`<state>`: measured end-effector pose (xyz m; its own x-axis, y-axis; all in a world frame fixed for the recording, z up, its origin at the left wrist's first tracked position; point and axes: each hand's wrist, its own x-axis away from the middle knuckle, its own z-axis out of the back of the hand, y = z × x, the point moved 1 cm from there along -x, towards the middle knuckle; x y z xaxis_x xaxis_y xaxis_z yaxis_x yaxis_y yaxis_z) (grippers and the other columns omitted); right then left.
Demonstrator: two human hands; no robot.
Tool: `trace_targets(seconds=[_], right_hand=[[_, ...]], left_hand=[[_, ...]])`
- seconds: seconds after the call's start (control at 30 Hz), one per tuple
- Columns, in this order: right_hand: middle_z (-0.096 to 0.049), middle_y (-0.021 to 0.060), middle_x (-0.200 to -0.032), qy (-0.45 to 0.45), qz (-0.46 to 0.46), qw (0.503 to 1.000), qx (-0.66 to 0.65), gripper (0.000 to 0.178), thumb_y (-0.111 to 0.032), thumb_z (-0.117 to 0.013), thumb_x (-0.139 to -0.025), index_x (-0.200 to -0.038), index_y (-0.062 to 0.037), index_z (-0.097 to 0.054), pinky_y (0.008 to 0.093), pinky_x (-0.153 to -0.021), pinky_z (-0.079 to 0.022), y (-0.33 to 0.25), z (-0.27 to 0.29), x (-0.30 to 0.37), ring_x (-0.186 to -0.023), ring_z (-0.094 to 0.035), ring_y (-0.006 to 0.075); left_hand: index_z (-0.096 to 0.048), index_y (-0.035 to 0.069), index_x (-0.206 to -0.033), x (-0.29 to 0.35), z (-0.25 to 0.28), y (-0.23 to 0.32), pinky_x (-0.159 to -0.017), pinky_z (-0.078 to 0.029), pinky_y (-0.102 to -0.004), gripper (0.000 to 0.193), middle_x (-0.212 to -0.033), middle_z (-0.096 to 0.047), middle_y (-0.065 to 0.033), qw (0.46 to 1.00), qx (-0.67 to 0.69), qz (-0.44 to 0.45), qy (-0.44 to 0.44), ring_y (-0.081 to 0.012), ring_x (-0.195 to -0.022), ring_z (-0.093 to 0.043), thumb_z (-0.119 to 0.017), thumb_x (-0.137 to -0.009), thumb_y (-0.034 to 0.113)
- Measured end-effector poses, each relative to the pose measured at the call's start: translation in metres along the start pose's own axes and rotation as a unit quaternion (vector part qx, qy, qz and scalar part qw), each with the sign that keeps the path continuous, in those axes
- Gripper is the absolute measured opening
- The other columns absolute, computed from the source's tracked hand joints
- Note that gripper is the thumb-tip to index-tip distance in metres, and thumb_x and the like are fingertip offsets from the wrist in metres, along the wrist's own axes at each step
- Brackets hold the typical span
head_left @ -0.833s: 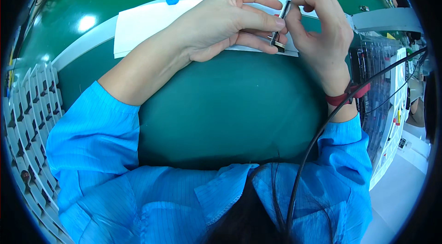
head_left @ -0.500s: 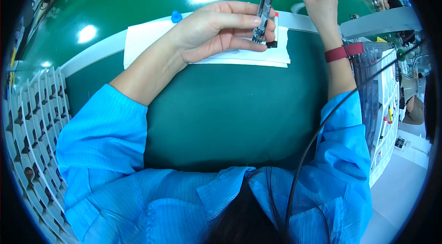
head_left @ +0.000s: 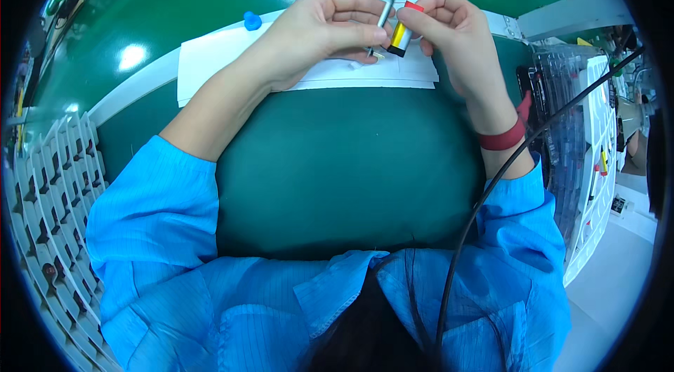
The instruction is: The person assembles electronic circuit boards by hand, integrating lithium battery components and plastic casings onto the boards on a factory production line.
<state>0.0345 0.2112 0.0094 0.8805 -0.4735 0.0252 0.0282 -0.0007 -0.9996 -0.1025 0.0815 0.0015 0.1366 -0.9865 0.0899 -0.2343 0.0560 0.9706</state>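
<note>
My left hand (head_left: 312, 31) pinches a thin, narrow electronic part (head_left: 387, 14) between thumb and fingers. The part is seen nearly edge-on, grey with a dark, uneven end. Close beside it, my right hand (head_left: 456, 31) grips a short stick-shaped piece (head_left: 401, 36) with a red top, yellow and silver sides and a black lower end. The two pieces lean side by side above white paper (head_left: 210, 67); whether they touch, I cannot tell. A red band (head_left: 504, 137) circles my right wrist.
A blue knob-like object (head_left: 253, 20) stands at the paper's far left. Grey slotted trays (head_left: 60, 182) flank me on the left, stacked clear trays (head_left: 554, 102) on the right. A black cable (head_left: 516, 154) crosses my right arm. A pale raised rail (head_left: 576, 17) curves along the back.
My right hand has come left and nearer, from raised and apart to gripping the red-topped piece beside my left hand. The part in my left hand has turned edge-on and shifted slightly left.
</note>
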Motion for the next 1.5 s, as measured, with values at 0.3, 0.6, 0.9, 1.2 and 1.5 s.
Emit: trace_targets(seconds=[0.3, 0.6, 0.9, 1.2, 1.5], right_hand=[[-0.062, 0.0037, -0.075, 0.044, 0.049, 0.997, -0.037, 0.019, -0.008, -0.068, -0.073, -0.087, -0.0018, -0.056, 0.0175, -0.056, -0.039, 0.001, -0.001, 0.0, -0.065, -0.053, 0.0051], [-0.059, 0.0016, -0.079, -0.006, 0.094, 0.996, -0.001, 0.026, -0.008, -0.068, -0.074, -0.093, -0.0049, -0.05, 0.0142, -0.052, -0.037, -0.002, -0.003, 0.002, -0.066, -0.053, 0.0025], [-0.056, 0.001, -0.074, 0.058, 0.101, 0.991, 0.066, 0.031, -0.009, -0.072, -0.071, -0.091, -0.0037, -0.049, 0.014, -0.046, -0.038, -0.006, -0.012, 0.003, -0.059, -0.053, 0.0031], [-0.057, 0.0038, -0.075, 0.055, 0.132, 0.988, 0.063, 0.03, -0.007, -0.071, -0.072, -0.09, -0.0019, -0.048, 0.0161, -0.049, -0.044, -0.006, -0.013, 0.002, -0.062, -0.055, 0.0055], [-0.057, 0.0047, -0.076, 0.06, 0.128, 0.988, 0.066, 0.027, -0.007, -0.07, -0.073, -0.087, -0.0022, -0.047, 0.0168, -0.05, -0.046, -0.007, -0.014, 0.004, -0.064, -0.056, 0.0066]], left_hand=[[-0.052, -0.002, -0.111, 0.0, -0.002, -0.002, -0.078, -0.05, -0.0273, 0.033, -0.095, -0.061, -0.0102, 1.0, 0.025, -0.006, 0.005, -0.0156, -0.086, -0.059, -0.058, -0.08, 0.007], [-0.051, -0.002, -0.112, 0.0, -0.003, -0.003, -0.077, -0.05, -0.0273, 0.034, -0.096, -0.06, -0.0104, 1.0, 0.011, 0.0, -0.003, -0.0158, -0.087, -0.06, -0.059, -0.08, 0.007], [-0.049, -0.001, -0.113, 0.003, -0.012, -0.006, -0.073, -0.052, -0.0233, 0.033, -0.097, -0.06, -0.0093, 0.999, 0.001, -0.027, 0.019, -0.013, -0.083, -0.06, -0.057, -0.081, 0.003], [-0.05, -0.002, -0.112, 0.003, -0.014, -0.008, -0.073, -0.052, -0.0243, 0.031, -0.096, -0.062, -0.0111, 0.998, -0.007, -0.05, 0.022, -0.0124, -0.083, -0.06, -0.056, -0.082, 0.004], [-0.053, -0.003, -0.108, 0.004, -0.016, -0.006, -0.074, -0.052, -0.0251, 0.027, -0.092, -0.063, -0.0119, 0.998, -0.019, -0.051, 0.017, -0.0136, -0.083, -0.061, -0.056, -0.082, 0.003]])
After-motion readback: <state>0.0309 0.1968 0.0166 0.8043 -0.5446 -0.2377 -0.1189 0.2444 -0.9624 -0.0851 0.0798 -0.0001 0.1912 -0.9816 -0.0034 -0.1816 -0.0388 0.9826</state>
